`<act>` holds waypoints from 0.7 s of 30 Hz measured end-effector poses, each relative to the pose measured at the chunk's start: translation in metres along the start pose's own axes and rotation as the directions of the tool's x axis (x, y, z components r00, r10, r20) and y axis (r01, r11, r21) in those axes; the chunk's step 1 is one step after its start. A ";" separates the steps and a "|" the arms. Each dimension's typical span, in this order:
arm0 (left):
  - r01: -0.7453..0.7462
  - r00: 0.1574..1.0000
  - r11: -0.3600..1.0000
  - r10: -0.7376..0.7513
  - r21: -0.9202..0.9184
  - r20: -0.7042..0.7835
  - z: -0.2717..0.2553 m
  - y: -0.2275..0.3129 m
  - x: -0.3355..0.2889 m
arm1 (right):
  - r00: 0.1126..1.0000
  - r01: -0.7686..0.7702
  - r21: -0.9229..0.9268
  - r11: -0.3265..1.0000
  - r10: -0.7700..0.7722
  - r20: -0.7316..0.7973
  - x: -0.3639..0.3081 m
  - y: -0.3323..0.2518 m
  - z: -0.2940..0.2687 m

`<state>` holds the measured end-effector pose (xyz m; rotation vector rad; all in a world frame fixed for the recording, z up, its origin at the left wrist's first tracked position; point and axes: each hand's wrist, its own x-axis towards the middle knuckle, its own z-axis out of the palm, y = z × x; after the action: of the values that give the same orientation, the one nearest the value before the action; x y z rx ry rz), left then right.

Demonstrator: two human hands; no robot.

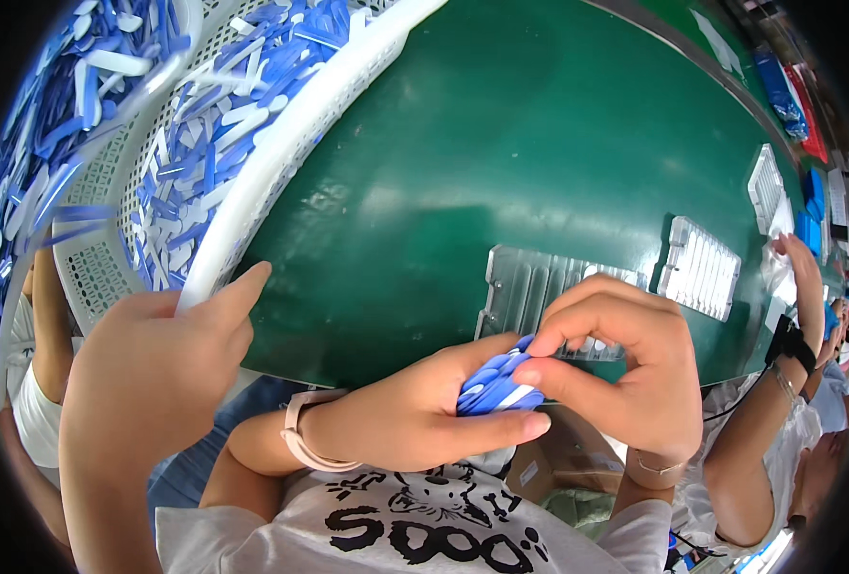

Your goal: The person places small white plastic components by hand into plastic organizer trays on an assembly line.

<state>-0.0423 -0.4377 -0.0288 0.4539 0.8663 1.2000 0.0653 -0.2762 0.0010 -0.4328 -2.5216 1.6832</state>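
Note:
My left hand (424, 407), with a pale pink band at the wrist, is closed round a bundle of small flat strips (491, 390), mostly blue with some white, rounded at the ends. The thumb and forefinger of my right hand (625, 368) pinch at the upper right end of that bundle. Whether a single strip is between those fingertips cannot be made out. Just beyond my right hand, a clear ribbed plastic tray (520, 287) lies on the green tabletop (501, 124), partly hidden by the fingers. White pieces show in its grooves near my fingers.
A white perforated basket (276, 158) of blue and white strips stands at left. Another person's hand (147, 373) grips its rim. A second filled basket (94, 158) is further left. More ribbed trays (700, 268) and a co-worker's hand (802, 277) are at right; a cardboard box (568, 450) sits below.

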 end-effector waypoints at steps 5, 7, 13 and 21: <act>0.164 0.978 0.958 -0.189 -0.236 -0.087 0.003 0.008 -0.001 | 0.976 -0.101 0.206 0.973 0.137 -0.168 -0.015 0.006 -0.010; 0.157 0.973 0.922 -0.205 -0.353 -0.102 -0.002 0.010 -0.006 | 0.865 0.092 -0.053 0.994 -0.106 -0.491 -0.012 0.008 -0.006; 0.091 0.969 0.943 -0.158 -0.321 -0.188 -0.011 0.008 -0.007 | 0.869 0.261 -0.866 0.427 -0.495 0.019 -0.032 0.016 0.010; 0.094 0.964 0.939 -0.169 -0.332 -0.206 -0.007 0.013 -0.003 | 0.928 0.091 -0.863 0.497 -0.356 -0.107 -0.043 0.017 0.023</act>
<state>-0.0562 -0.4369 -0.0228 -0.0106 0.8649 1.2559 0.1051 -0.3026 -0.0197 -0.3086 -2.8205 0.1327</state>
